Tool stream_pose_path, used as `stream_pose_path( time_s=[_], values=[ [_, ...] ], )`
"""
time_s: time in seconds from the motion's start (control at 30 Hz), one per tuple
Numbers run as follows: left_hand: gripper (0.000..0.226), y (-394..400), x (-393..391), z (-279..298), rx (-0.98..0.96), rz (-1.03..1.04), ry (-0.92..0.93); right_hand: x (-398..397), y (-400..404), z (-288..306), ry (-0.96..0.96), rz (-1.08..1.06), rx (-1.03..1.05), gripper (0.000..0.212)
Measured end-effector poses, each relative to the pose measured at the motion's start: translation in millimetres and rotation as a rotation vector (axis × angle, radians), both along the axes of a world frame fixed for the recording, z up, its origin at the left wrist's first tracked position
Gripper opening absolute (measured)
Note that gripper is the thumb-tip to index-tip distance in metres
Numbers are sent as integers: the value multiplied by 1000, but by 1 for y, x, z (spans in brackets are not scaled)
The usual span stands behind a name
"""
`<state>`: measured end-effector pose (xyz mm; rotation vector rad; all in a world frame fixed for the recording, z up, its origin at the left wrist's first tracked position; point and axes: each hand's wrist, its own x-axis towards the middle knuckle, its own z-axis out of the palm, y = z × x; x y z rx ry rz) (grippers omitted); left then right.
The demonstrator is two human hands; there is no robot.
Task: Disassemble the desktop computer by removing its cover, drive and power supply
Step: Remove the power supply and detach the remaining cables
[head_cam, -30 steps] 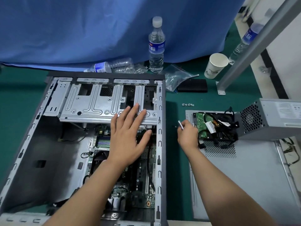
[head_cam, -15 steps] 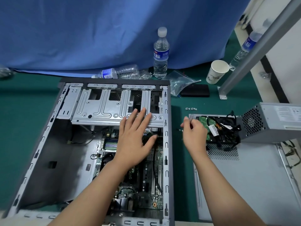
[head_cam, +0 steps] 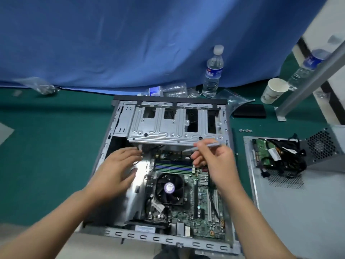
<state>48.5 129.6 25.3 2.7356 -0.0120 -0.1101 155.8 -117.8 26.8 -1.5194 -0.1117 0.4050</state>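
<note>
The case [head_cam: 115,128] was lying open on its side on the green mat, mobo [head_cam: 203,208] facing up w/ the CPU fan [head_cam: 169,188] roughly in the middle. Drive cage [head_cam: 168,128] sat at the far end of the case.

Left hand [head_cam: 116,170] was inside the case, left of the fan, fingers spread and relaxed near a white connector [head_cam: 140,147] just under the cage. Couldn't tell if it was actually touching it.

Right hand [head_cam: 214,161] was over the RAM slots [head_cam: 172,167], pinching a thin gray tool [head_cam: 209,145], prob a screwdriver, tip pointing at the cage edge.

Right of the case: side cover [head_cam: 298,212] flat on the mat, hard drive [head_cam: 261,152] and PSU [head_cam: 328,146] sitting on its far end w/ a black cable bundle [head_cam: 287,159]. A few screws [head_cam: 245,130] lay btwn case and cover.
</note>
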Motion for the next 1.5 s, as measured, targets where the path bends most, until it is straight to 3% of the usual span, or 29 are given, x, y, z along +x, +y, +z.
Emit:
stream_pose_path(
  time_s=[0.2, 0.5, 0.8, 1.07, 1.5],
  values=[
    [29, 33, -14, -10, 186, -227, 141, -26, 42, -26, 79, 187, -182, 19],
    [26, 32, -12, -15, 297, -262, 129, -24, 95, -63, -52, 272, -543, 24],
    [30, 34, -10, -21, 311, -256, 105, -16, 126, -93, -176, 303, -710, 11],
    [42, 33, -10, -24, 318, -246, 104, -14, 128, -98, -233, 382, -770, 20],
    [38, 33, -10, -25, 328, -250, 101, -17, 133, -86, -358, 508, -878, 20]
  ],
)
